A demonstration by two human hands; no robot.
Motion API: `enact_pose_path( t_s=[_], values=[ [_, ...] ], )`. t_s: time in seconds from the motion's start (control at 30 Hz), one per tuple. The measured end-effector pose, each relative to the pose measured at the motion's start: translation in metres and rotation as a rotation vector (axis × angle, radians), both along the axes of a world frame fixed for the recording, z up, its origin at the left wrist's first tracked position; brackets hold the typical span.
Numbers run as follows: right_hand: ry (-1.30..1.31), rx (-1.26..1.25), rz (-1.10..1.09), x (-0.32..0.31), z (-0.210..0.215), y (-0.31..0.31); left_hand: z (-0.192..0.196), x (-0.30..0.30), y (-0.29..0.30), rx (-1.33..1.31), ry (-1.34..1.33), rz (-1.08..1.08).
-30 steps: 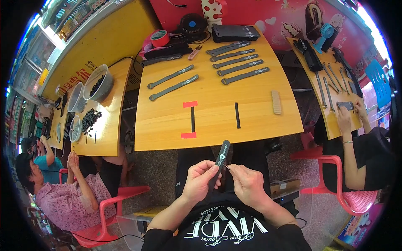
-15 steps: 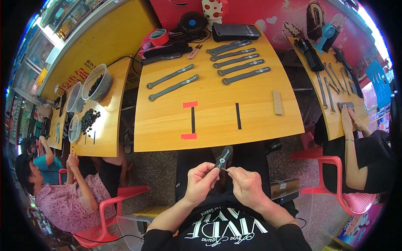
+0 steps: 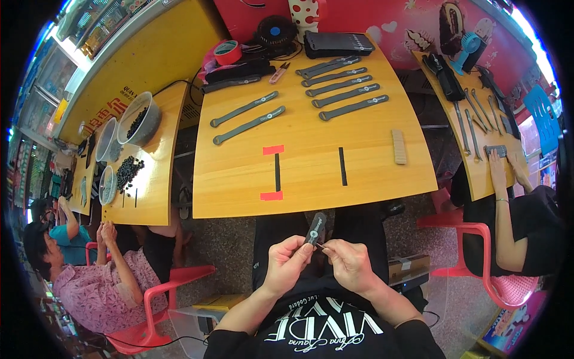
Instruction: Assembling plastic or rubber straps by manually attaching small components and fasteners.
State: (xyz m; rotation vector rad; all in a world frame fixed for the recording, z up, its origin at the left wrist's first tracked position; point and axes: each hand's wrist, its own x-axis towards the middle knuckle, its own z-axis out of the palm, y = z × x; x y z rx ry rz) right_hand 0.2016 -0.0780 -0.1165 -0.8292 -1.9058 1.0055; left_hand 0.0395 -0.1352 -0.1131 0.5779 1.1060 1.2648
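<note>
Close to my body, below the table's near edge, my left hand [image 3: 286, 263] is closed on a dark grey strap [image 3: 317, 226] with white print, thumb on top and the strap's end pointing up and away. My right hand [image 3: 350, 263] pinches a thin, slender metal piece [image 3: 321, 246] whose tip meets the strap beside the left thumb; its kind is too small to make out. The strap's lower part is hidden by my hands. On the table [image 3: 239, 191] ahead lie similar grey straps: two at left, the lower one [image 3: 250, 125] nearest, and several at right [image 3: 353, 108].
Two black strips [image 3: 277, 172] [image 3: 342, 166] lie on the table, the left one between red tape pieces [image 3: 272, 196]. Beyond are a ribbed beige block [image 3: 399, 147], thread snips [image 3: 278, 73], a red tape roll [image 3: 227, 54] and a black fan [image 3: 276, 32]. Other people sit at side tables.
The strap's far end has swung slightly left and down, now standing more upright. The right hand stays pinched beside it. The whole view has shifted a little.
</note>
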Motion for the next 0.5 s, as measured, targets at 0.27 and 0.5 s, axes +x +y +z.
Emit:
enact_pose_path(
  t_s=[0.27,0.5],
  values=[
    [-0.124,0.18,-0.104,-0.0057,-0.0061,-0.0022,-0.0017,0.0054,-0.0023,0.087,0.412,0.027],
    [0.032,-0.11,-0.078,-0.0057,-0.0085,-0.0053,-0.0082,0.0072,-0.0095,0.037,0.229,0.028]
  ],
)
